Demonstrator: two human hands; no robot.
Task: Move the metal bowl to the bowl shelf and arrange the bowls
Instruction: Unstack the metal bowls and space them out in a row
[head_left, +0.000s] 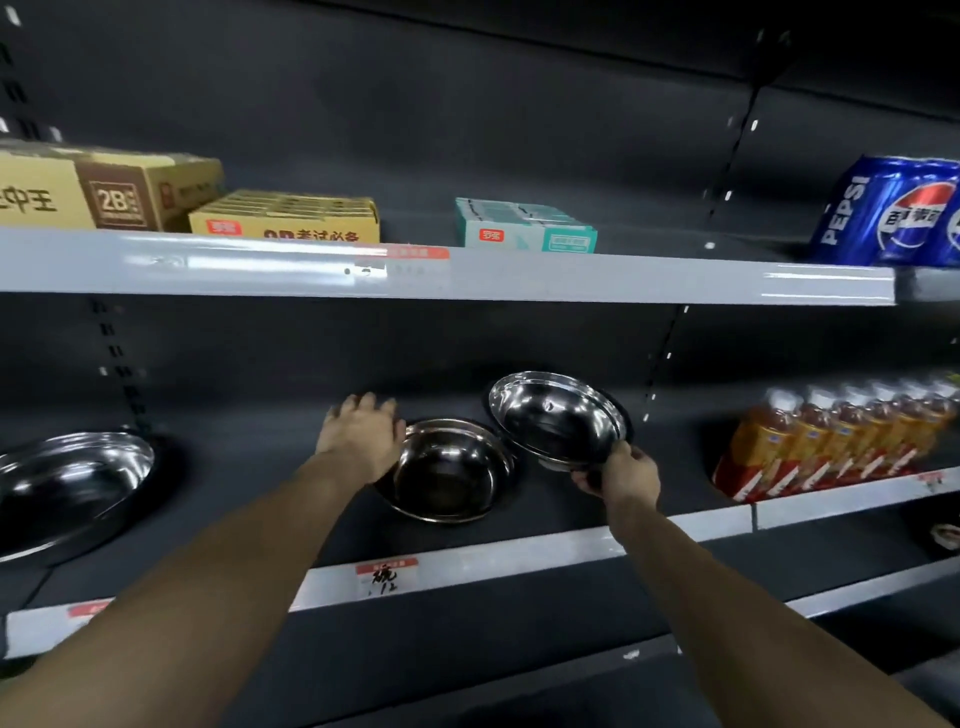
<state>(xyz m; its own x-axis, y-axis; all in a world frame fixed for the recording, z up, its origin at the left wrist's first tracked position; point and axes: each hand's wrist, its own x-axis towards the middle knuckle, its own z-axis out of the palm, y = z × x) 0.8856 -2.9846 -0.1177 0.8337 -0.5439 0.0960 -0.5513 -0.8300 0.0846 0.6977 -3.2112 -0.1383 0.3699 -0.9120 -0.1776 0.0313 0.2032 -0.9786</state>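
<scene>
The metal bowl (558, 415) is polished stainless steel, round and shallow with a wide flat rim, its mirror-like inside catching bright streaks of light; it is tilted with its mouth turned toward the viewer, toward the right of the dark bowl shelf (519, 558). The right hand (621, 473) pinches its near rim, fingers curled around the edge. Just left of it a second steel bowl (449, 470) sits upright on the shelf, deeper and darker inside, and the left hand (361, 428) lies flat with straight fingers against its far left rim. A larger shiny bowl (72, 480) rests at the far left. The shelf's front edge is a smooth pale strip carrying a handwritten price label (387, 577). Amber drink bottles (831, 436) stand in a row on the right.
</scene>
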